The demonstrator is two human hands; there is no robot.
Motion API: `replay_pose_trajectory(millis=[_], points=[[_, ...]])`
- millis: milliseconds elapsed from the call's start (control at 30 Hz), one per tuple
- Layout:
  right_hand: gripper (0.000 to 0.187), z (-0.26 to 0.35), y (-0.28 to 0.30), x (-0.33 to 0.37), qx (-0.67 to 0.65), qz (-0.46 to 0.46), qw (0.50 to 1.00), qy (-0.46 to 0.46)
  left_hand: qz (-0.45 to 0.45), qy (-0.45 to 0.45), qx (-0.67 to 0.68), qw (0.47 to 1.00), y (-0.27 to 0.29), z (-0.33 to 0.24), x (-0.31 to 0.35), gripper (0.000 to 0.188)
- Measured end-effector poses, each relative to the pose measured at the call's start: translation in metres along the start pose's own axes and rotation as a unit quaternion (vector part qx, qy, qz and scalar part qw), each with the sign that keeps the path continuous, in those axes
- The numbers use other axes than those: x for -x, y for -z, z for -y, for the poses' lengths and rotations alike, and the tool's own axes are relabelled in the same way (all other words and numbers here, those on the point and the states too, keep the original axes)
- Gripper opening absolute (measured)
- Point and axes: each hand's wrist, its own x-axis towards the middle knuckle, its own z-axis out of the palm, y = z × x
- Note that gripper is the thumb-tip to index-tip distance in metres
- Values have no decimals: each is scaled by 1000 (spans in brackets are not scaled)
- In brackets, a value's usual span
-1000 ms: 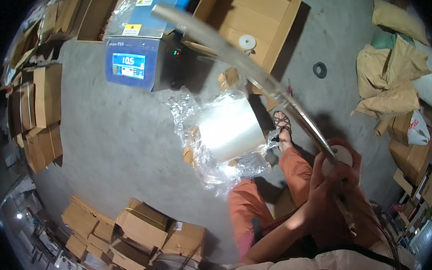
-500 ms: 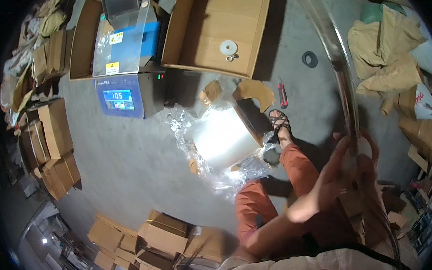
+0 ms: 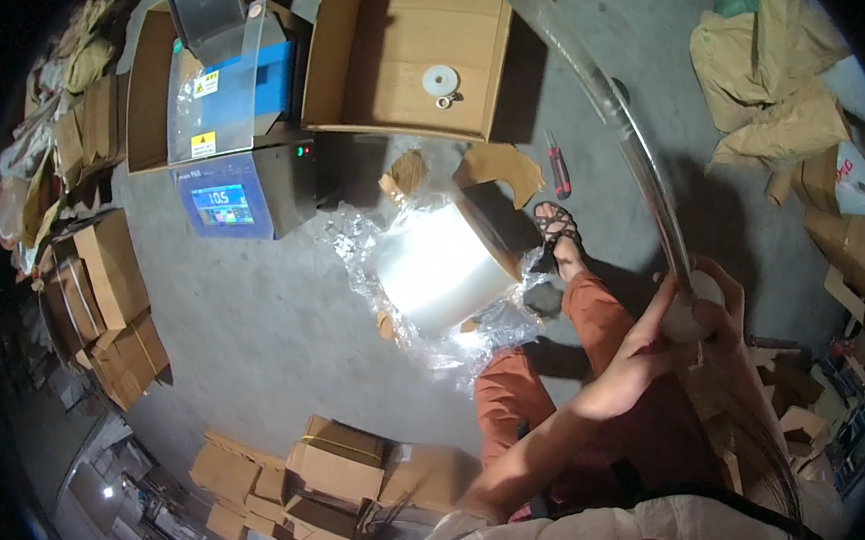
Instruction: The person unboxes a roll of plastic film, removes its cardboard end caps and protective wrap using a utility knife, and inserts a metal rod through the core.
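Grey concrete floor (image 3: pixel 246 323) fills the middle of the head view, with stacked cartons (image 3: pixel 112 272) on the left and brown paper sacks (image 3: pixel 768 46) on the right. A blue machine (image 3: pixel 232 202) with a lit screen stands at the upper left, beside a shallow cardboard box (image 3: pixel 435 19) holding a second disc (image 3: pixel 429 82) and a small ring (image 3: pixel 442 103). Near the sandalled foot (image 3: pixel 557 227) lies a large pale roll (image 3: pixel 443 269), clear wrapping (image 3: pixel 346 248) bunched loosely around it.

At the lower right, the left hand (image 3: pixel 644 351) and the right hand (image 3: pixel 729 299) grip a white disc (image 3: pixel 687 324) between them, at the near end of a long shiny rod (image 3: pixel 637 145) slanting up and away. Fingers cover the joint, so I cannot tell whether the rod runs through the disc or only meets it.

Judging by this, unwrapping the roll looks largely done and fitting at the rod's near end seems under way. The roll lies apart from the rod; the second disc and small ring sit loose in the box, unfitted.
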Motion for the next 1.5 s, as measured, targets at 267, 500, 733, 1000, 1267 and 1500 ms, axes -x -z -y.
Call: replay_pose_trajectory(millis=[267, 500, 733, 1000, 1267, 1500], points=[[67, 29, 6, -3, -17, 30, 992, -123, 55, 176, -115, 976, 11, -42, -11, 91], [55, 62, -8, -3, -15, 8, 974, -226, 114, 212, -224, 944, 44, -20, -16, 88], [53, 34, 21, -3, 38, 52, 975, -210, 83, 203, 35, 975, 38, 5, -7, 81], [56, 40, 18, 1, 2, 106, 949, -296, 26, 68, -201, 977, 29, 26, 21, 68], [50, 62, 55, 13, 164, 12, 962, -219, -203, 115, -366, 901, 47, -58, -2, 74], [43, -64, 127, -37, 375, 145, 911, -96, -259, 44, 135, 955, 147, -1, -43, 29]])
